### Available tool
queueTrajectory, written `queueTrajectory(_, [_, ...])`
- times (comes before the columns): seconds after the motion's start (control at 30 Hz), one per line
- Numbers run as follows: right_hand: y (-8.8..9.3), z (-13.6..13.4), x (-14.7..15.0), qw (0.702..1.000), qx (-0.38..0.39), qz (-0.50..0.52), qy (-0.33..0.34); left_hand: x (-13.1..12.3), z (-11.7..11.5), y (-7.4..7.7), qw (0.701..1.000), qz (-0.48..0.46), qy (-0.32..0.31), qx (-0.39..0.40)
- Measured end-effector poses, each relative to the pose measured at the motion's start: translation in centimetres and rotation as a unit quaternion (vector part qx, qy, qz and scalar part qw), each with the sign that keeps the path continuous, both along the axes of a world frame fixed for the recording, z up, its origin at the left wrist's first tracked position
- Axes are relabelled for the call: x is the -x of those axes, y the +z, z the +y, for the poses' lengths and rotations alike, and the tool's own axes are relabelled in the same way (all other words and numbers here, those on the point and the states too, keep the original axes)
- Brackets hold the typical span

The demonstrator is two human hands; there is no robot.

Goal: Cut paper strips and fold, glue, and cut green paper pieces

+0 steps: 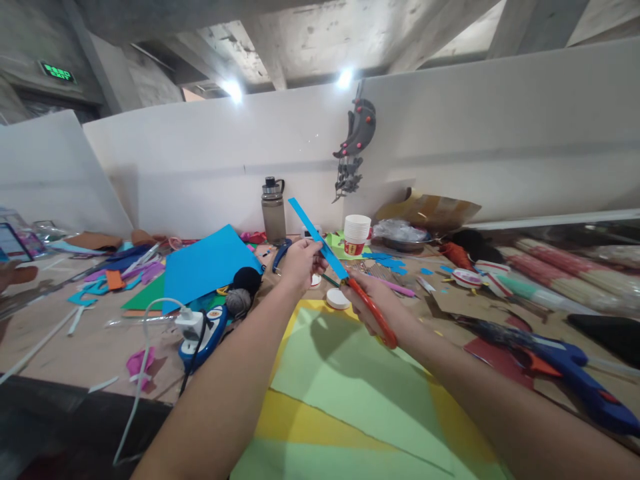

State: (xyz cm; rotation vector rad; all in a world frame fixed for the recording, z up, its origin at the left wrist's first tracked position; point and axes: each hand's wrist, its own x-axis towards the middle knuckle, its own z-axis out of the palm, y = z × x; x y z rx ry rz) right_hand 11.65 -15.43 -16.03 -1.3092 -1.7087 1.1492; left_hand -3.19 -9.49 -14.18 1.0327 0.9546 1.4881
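My left hand [303,267] pinches a narrow blue paper strip [307,223], which slants up and to the left above the table. My right hand [367,297] is closed around scissors with orange-red handles [373,310]. The scissors point toward the strip's lower end, and their blades are mostly hidden. Below both hands lie light green sheets [360,393] over yellow paper [310,420]. A white round lid [339,298] sits just under the scissors, between the hands.
Blue sheets [205,267], yarn balls [239,301] and a power strip [203,343] lie left. A bottle [273,213] and stacked paper cups [357,233] stand behind. Blue paper pieces [390,263] lie past my right hand. A blue glue gun [565,367] is at right.
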Motion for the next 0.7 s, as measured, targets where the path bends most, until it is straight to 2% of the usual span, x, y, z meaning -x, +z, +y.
queueTrajectory(0.4, [-0.36,0.22,-0.05,1.0,0.008,0.006,-0.007,0.03,-0.12,0.45,1.0,-0.022,0.021,0.006])
queueTrajectory(0.7, [-0.74,0.67,-0.51,0.999,0.0,0.029,0.044,0.31,0.32,0.0,1.0,-0.003,0.003,-0.012])
